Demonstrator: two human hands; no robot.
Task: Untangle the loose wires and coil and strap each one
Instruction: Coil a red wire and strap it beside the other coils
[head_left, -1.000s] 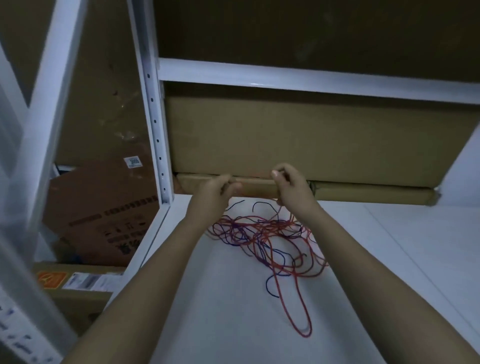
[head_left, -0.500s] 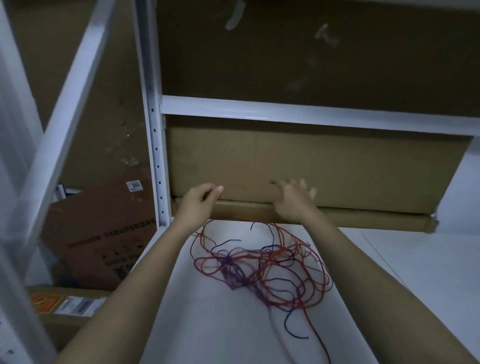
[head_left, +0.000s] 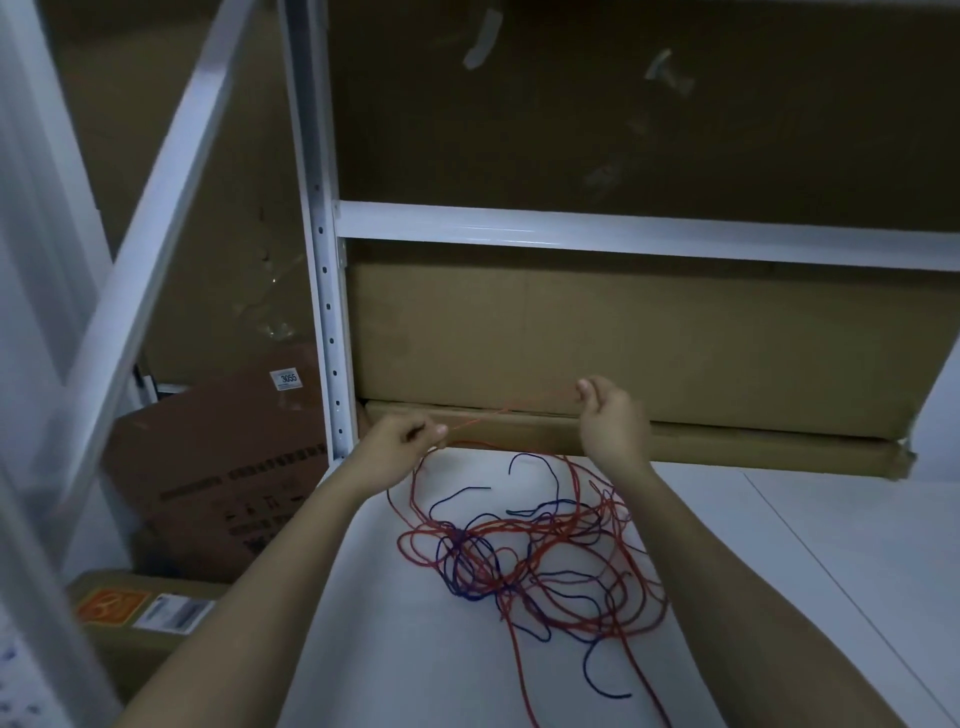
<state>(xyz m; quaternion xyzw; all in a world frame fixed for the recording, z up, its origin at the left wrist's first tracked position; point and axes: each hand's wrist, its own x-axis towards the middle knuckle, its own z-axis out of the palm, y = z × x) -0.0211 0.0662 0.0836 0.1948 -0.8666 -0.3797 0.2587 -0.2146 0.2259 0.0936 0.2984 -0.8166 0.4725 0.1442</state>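
Behind both hands, big cardboard box (head_left: 623, 332) under a white shelf rail (head_left: 623, 234). Below and between the hands, red and blue wire tangle (head_left: 530, 556) on the white desk (head_left: 805, 545). Left hand (head_left: 395, 452) and right hand (head_left: 610, 421) each pinching one red strand (head_left: 511, 411), stretched taut between them.

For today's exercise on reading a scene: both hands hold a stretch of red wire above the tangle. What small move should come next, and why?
Probably keep drawing the red wire up and out, hand over hand. The left hand and right hand pinch a taut stretch of it, while the rest still loops through the blue wire in the tangle on the shelf.
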